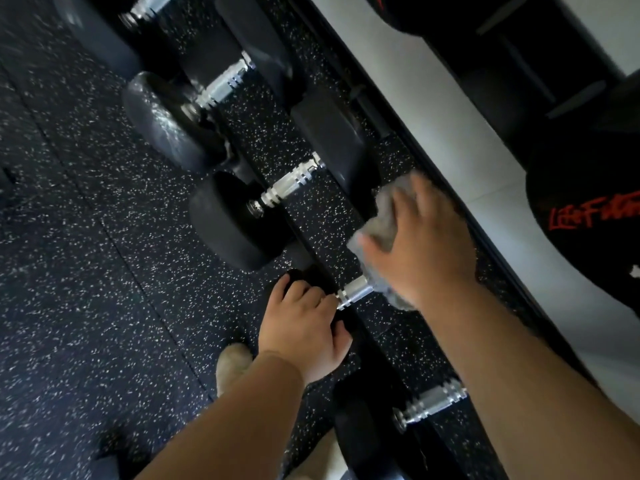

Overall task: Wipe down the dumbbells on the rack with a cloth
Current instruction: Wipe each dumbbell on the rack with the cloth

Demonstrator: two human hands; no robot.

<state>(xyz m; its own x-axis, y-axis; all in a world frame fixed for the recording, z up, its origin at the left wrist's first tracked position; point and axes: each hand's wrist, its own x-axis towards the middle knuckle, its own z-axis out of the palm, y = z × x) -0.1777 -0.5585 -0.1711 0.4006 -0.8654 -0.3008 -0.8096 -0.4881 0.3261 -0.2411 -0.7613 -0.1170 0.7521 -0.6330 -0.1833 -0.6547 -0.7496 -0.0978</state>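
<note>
Several black dumbbells with chrome handles lie in a diagonal row on a low rack over the speckled floor. My right hand (420, 244) presses a grey cloth (384, 220) onto the far head of one dumbbell, whose chrome handle (355, 292) shows just below the cloth. My left hand (306, 327) rests on that dumbbell's near head, fingers curled over it and hiding most of it. The neighbouring dumbbell (239, 223) sits just above, untouched. Another handle (433, 403) shows lower right.
Dark rubber floor with white flecks (86, 254) fills the left side. A pale wall strip (450, 109) runs behind the rack, with black heads of an upper row, one with red lettering (595, 213). A tan shoe (233, 365) stands beneath my left forearm.
</note>
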